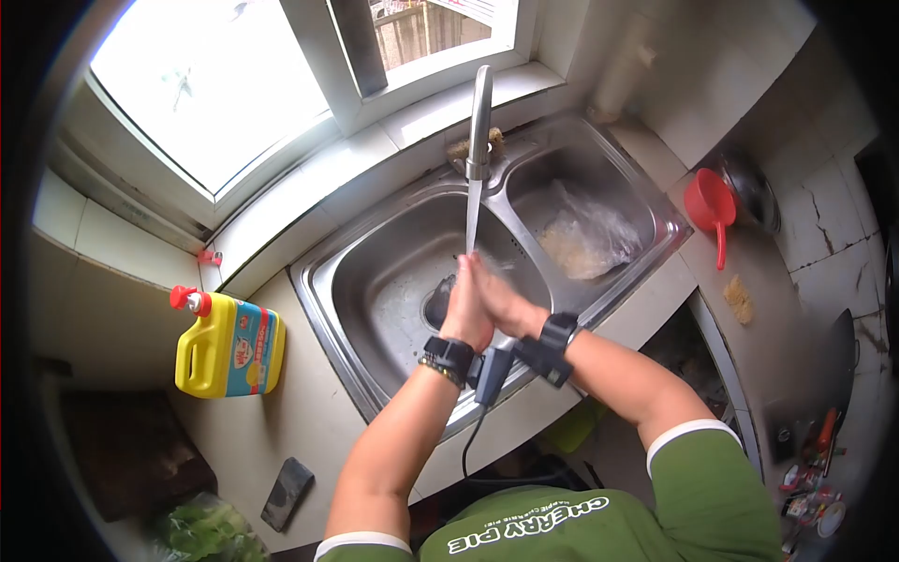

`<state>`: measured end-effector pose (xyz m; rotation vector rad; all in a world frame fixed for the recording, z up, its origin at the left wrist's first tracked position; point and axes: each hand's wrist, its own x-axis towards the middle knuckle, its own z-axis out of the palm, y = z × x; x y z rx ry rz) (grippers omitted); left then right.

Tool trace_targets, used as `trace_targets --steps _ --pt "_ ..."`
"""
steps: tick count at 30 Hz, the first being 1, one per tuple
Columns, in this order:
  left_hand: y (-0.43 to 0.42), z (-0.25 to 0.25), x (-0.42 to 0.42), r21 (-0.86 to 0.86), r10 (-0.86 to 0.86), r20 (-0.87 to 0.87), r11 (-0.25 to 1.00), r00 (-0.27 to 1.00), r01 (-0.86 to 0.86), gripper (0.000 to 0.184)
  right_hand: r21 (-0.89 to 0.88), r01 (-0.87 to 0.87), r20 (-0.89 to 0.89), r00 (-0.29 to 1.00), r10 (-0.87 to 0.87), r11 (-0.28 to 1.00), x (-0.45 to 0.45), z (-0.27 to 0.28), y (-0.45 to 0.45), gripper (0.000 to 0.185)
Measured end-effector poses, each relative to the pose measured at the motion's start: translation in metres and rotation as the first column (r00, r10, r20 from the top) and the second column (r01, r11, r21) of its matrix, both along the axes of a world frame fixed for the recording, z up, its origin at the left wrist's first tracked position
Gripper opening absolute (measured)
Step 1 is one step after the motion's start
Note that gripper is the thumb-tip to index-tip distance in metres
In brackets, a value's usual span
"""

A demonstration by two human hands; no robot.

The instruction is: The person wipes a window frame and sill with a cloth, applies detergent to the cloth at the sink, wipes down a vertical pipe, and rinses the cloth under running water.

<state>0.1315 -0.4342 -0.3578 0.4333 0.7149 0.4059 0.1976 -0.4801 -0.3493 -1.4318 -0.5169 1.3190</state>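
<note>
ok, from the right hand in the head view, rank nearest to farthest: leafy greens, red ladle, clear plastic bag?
From the right hand:
1. Clear plastic bag: just to its right, in the right basin.
2. Red ladle: farther right, beyond the basin.
3. Leafy greens: lower left corner, farthest.

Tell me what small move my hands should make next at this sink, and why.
I'd probably rub the left hand gently against the right hand. They are together beneath the faucet, with no held object visible, and the water stream reaches the fingertips. The left basin lies below, so it would likely catch the runoff.
</note>
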Motion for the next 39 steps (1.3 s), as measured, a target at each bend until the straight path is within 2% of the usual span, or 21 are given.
trace_targets --steps 1,2,4,6,7,9,10,11,13,16,18,23,26,27,29,30,32,34,37,38,39 --pt "-0.01 0.014 -0.002 0.053 0.002 -0.005 0.999 1.0 -0.002 0.054 0.035 -0.018 0.019 1.0 0.017 0.999 0.003 -0.02 0.002 0.07" --pt "-0.01 0.033 -0.007 -0.04 -0.036 -0.079 0.999 0.996 0.032 0.05 0.071 -0.036 0.038 0.999 0.033 0.997 0.006 -0.039 0.004 0.069" --pt "0.0 0.014 -0.009 -0.098 -0.08 -0.043 0.992 0.996 0.075 0.048 0.138 -0.054 0.036 0.998 0.049 0.989 0.006 -0.068 0.006 0.066" --pt "0.005 0.02 -0.02 -0.075 -0.028 -0.079 0.997 0.997 0.022 0.047 0.078 -0.008 0.034 0.999 0.005 0.997 -0.024 -0.02 -0.004 0.061" --pt "0.008 0.022 -0.022 -0.086 -0.05 -0.093 0.995 0.994 0.042 0.047 0.087 -0.07 0.031 0.997 0.067 0.994 -0.016 -0.027 0.001 0.061" --pt "0.013 0.002 -0.032 0.047 -0.147 0.132 0.989 0.98 0.142 0.05 0.098 -0.17 0.013 0.985 0.169 0.981 0.011 -0.049 0.007 0.064" --pt "0.011 0.008 -0.037 -0.006 -0.165 0.121 0.986 0.979 0.166 0.059 -0.089 -0.01 -0.129 0.992 -0.002 0.996 0.013 -0.021 0.002 0.068" --pt "0.012 0.012 -0.045 0.017 -0.171 0.046 0.985 0.984 0.17 0.061 -0.186 0.085 0.057 0.995 -0.076 0.979 0.018 -0.032 0.004 0.064" --pt "0.02 0.017 -0.064 0.064 -0.169 -0.107 0.982 0.98 0.177 0.066 -0.216 -0.059 0.272 0.955 0.117 0.975 0.03 -0.041 0.002 0.063" --pt "0.029 0.021 -0.097 0.08 -0.112 -0.123 0.989 0.986 0.122 0.067 -0.424 -0.116 0.182 0.961 0.21 0.898 0.023 -0.041 -0.005 0.066" --pt "0.033 0.024 -0.118 0.092 -0.072 -0.133 0.992 0.988 0.085 0.063 -0.446 -0.098 0.146 0.973 0.18 0.89 0.026 -0.065 -0.002 0.065" --pt "0.034 0.05 -0.157 0.099 0.012 -0.118 0.995 0.993 0.0 0.059 -0.321 0.196 -0.177 0.949 -0.262 0.927 0.029 -0.071 0.01 0.061" --pt "0.029 0.059 -0.181 0.089 0.035 -0.063 0.996 0.997 -0.029 0.057 -0.115 0.206 -0.08 0.973 -0.215 0.972 0.069 -0.074 0.03 0.064" --pt "0.027 0.065 -0.192 0.092 0.042 -0.061 0.995 0.997 -0.036 0.055 -0.094 0.131 0.077 0.989 -0.124 0.987 0.091 -0.056 0.038 0.058" --pt "0.025 0.079 -0.215 0.126 0.05 -0.075 0.991 0.996 -0.04 0.051 -0.089 0.264 0.53 0.829 -0.179 0.96 0.104 0.011 0.047 0.05" --pt "0.024 0.086 -0.229 0.161 0.056 -0.076 0.986 0.996 -0.043 0.05 0.12 0.005 0.894 0.435 -0.11 0.993 0.158 -0.02 0.058 0.051" --pt "0.019 0.093 -0.256 0.201 0.097 -0.068 0.976 0.993 -0.082 0.047 0.065 -0.029 0.997 0.036 -0.064 0.997 0.154 0.045 0.059 0.054" --pt "0.016 0.1 -0.275 0.196 0.155 -0.074 0.971 0.985 -0.138 0.045 -0.002 -0.21 0.992 -0.124 -0.025 0.978 0.163 0.063 0.069 0.046" --pt "0.01 0.102 -0.288 0.201 0.209 -0.093 0.962 0.974 -0.187 0.044 -0.051 -0.104 0.998 0.034 0.055 0.993 0.146 0.085 0.077 0.053" --pt "0.009 0.101 -0.289 0.198 0.218 -0.099 0.961 0.971 -0.195 0.044 -0.098 -0.088 0.994 -0.06 0.093 0.991 0.155 0.079 0.082 0.055" --pt "0.008 0.101 -0.29 0.193 0.225 -0.103 0.96 0.969 -0.203 0.044 0.08 -0.094 0.965 -0.241 -0.1 0.992 0.15 0.068 0.084 0.052"
